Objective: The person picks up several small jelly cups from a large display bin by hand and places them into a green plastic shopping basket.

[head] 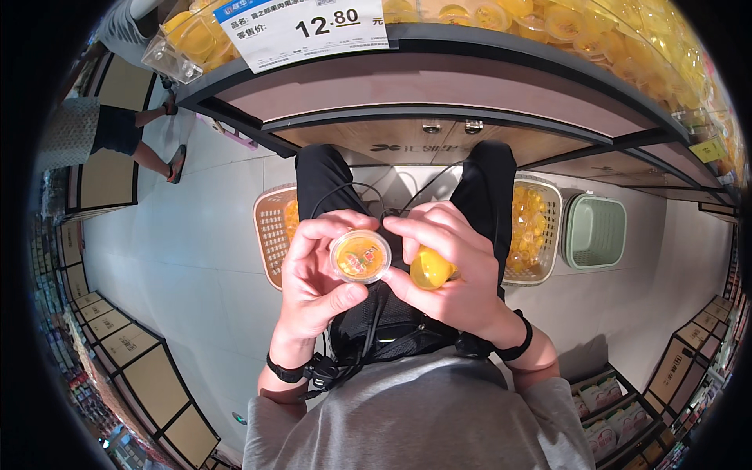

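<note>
My left hand (pixel 314 270) grips an orange-yellow jelly cup (pixel 359 256), its round printed lid facing up at me. A second jelly cup (pixel 432 269), bright yellow, rests in the curled fingers of my right hand (pixel 458 258). My right thumb reaches across to the rim of the first cup. Both hands are above my lap, over a black waist bag (pixel 399 320). To the left of my legs stands a beige plastic basket (pixel 267 235) with yellow jelly cups, partly hidden by my leg. Another beige basket (pixel 552 235) to the right holds several more cups.
In front is a display counter (pixel 435 82) heaped with jelly cups (pixel 587 29) and bearing a price sign (pixel 305 29). Stacked green baskets (pixel 596 232) stand at the right. Black cables (pixel 373 329) hang over my lap. A person (pixel 117 129) is at the upper left.
</note>
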Motion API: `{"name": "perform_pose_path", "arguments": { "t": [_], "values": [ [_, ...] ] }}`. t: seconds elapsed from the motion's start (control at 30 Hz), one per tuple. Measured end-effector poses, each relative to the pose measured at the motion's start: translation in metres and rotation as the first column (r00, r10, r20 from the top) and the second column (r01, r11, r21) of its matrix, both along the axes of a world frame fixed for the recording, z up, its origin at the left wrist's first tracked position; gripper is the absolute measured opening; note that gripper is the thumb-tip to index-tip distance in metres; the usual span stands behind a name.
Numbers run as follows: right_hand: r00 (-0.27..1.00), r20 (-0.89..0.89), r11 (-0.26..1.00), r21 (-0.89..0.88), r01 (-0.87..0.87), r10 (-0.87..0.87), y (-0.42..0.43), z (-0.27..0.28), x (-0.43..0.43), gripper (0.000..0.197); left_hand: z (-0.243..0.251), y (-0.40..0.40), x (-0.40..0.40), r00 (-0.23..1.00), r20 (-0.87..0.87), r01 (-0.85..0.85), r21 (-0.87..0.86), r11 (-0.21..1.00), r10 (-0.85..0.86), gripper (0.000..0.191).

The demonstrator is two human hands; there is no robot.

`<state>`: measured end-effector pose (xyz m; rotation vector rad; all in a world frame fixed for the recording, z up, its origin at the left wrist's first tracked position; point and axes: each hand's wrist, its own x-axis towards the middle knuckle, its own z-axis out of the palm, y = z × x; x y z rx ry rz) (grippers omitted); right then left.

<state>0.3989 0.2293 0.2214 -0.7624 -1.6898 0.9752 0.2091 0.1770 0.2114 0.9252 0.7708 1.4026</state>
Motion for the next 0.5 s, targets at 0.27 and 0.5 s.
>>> {"name": "perform_pose_path", "arguments": {
  "t": [0.27,0.5],
  "values": [
    [0.987,0.022,0.981,-0.120,-0.155,0.159,0.011,-0.005,0.010,0.048,0.008,0.000,0.022,0.931,-0.292,-0.193,0.108,0.975,0.217,0.062],
    [0.963,-0.025,0.945,-0.188,-0.269,0.270,0.014,-0.017,0.016,0.048,0.013,0.001,0.028,0.862,-0.437,-0.200,0.175,0.964,0.258,0.067]
  ]
}}
